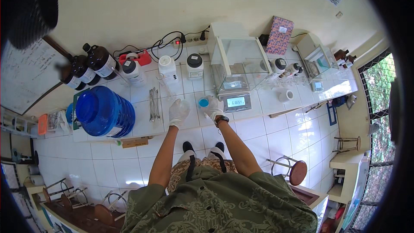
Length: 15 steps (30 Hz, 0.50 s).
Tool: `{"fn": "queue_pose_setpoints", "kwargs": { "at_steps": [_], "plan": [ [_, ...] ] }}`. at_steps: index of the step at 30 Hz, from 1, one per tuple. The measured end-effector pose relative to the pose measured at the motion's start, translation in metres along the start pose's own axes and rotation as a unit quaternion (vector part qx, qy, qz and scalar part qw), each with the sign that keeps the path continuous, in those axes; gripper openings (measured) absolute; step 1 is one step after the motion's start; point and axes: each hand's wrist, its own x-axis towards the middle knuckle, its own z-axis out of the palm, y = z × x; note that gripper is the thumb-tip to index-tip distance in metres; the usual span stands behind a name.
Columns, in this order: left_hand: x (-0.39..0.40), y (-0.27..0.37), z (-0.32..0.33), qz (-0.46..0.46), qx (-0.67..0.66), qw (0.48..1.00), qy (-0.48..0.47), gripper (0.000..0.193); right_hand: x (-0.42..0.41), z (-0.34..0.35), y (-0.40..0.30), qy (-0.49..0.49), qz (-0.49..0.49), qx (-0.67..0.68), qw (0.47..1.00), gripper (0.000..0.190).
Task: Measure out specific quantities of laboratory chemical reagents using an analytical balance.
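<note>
My left hand (179, 112), in a white glove, is closed around a clear glass vessel (185, 105), likely a beaker, above the white tiled bench. My right hand (214, 106), gloved too, is at a small container with blue contents (203, 102); its fingers touch the right side. Just right of that hand, the analytical balance (234, 102) has its display lit, with its glass draft shield (242, 61) behind. Several metal spatulas (154, 105) lie left of my left hand. A white plastic jar (167, 68) and a black-lidded jar (195, 66) stand farther back.
A large blue water jug (105, 111) stands at the bench's left, with brown glass bottles (101, 61) behind it. A power strip (190, 41) with cables runs along the wall. A white mortar (286, 95) stands to the right, and a stool (297, 172) is on the floor behind me.
</note>
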Motion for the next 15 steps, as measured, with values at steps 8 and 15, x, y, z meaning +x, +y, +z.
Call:
{"fn": "queue_pose_setpoints", "kwargs": {
  "at_steps": [8,15],
  "plan": [
    [0.003,-0.009,0.009,0.052,0.001,0.999,0.009,0.064,-0.007,-0.014,-0.016,-0.038,0.027,-0.081,0.996,0.045],
    [-0.003,-0.012,0.002,0.052,0.028,0.998,0.002,0.079,-0.011,-0.033,-0.018,-0.058,0.016,-0.11,0.992,0.068]
  ]
}}
